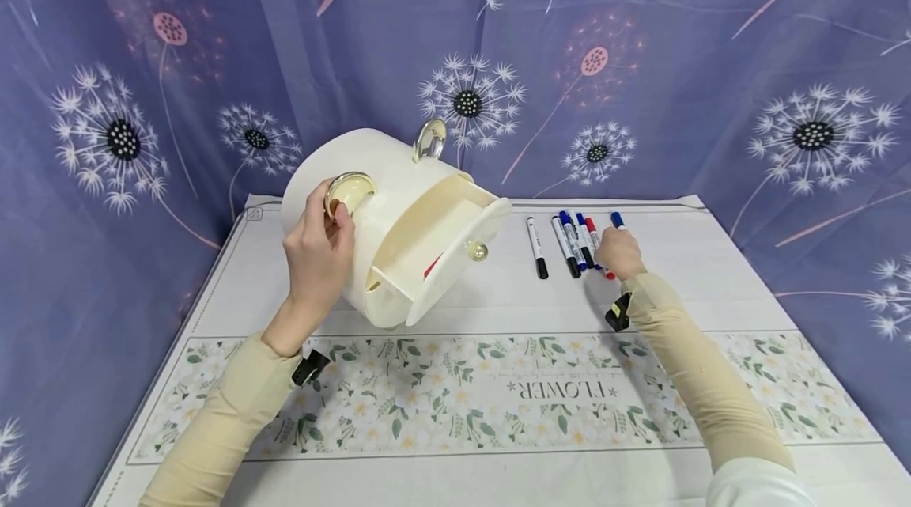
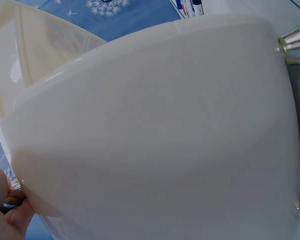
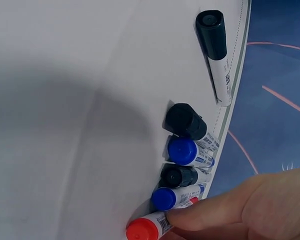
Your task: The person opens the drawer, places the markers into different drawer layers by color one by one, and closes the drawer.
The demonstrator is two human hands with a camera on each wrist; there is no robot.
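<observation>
A white rounded container [image 1: 384, 167] is held tilted above the table, with two metallic-edged, ear-shaped handles on it. My left hand [image 1: 320, 250] grips the nearer handle [image 1: 351, 189]. Its drawer [image 1: 455, 270] stands pulled out, showing a round knob [image 1: 478, 251] and a bit of something red inside. Over at the right, my right hand [image 1: 621, 254] is down at a row of markers, its thumb and finger pinching a red marker [image 3: 142, 230]. Beside that lie a blue-capped marker [image 3: 164, 199] and a black-capped marker [image 3: 179, 176]. The left wrist view is mostly the container's wall.
A separate black-capped marker [image 1: 537, 247] lies left of the row. Beyond my right hand shows the blue end of another marker [image 1: 617, 220], partly covered. The white tablecloth [image 1: 455, 455] bears a printed flower band. Behind the table hangs a purple dandelion curtain [image 1: 370, 56].
</observation>
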